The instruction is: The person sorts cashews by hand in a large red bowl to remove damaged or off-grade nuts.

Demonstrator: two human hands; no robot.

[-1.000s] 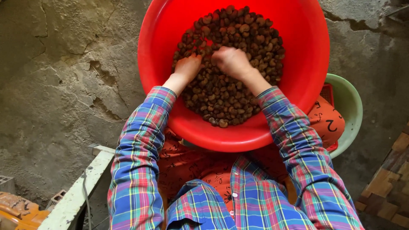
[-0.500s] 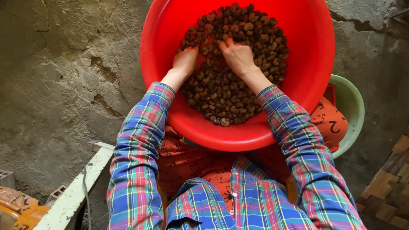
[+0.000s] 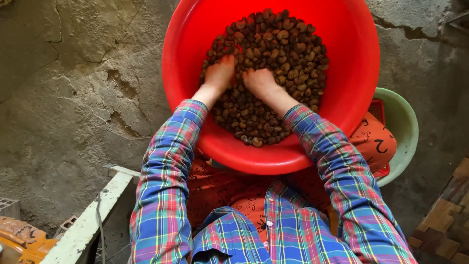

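A big red plastic basin (image 3: 351, 73) rests on my lap and holds a heap of brown, kidney-shaped nuts (image 3: 288, 54). Both hands are inside it, side by side. My left hand (image 3: 219, 73) lies on the left part of the heap with its fingers pushed into the nuts. My right hand (image 3: 260, 79) sits just beside it, fingers curled down and buried among the nuts. The fingertips of both hands are hidden, so whether they hold anything does not show. Plaid shirt sleeves cover both arms.
A pale green bowl (image 3: 403, 122) with a small red basket (image 3: 375, 108) in it stands under the basin's right side. Cracked concrete floor (image 3: 73, 98) lies to the left. A white beam (image 3: 83, 225) and an orange object (image 3: 19, 242) are at the lower left, wooden blocks (image 3: 447, 220) at the lower right.
My right hand has pulled back toward me and to the left, closing up beside the left hand. Both hands have sunk deeper into the nuts.
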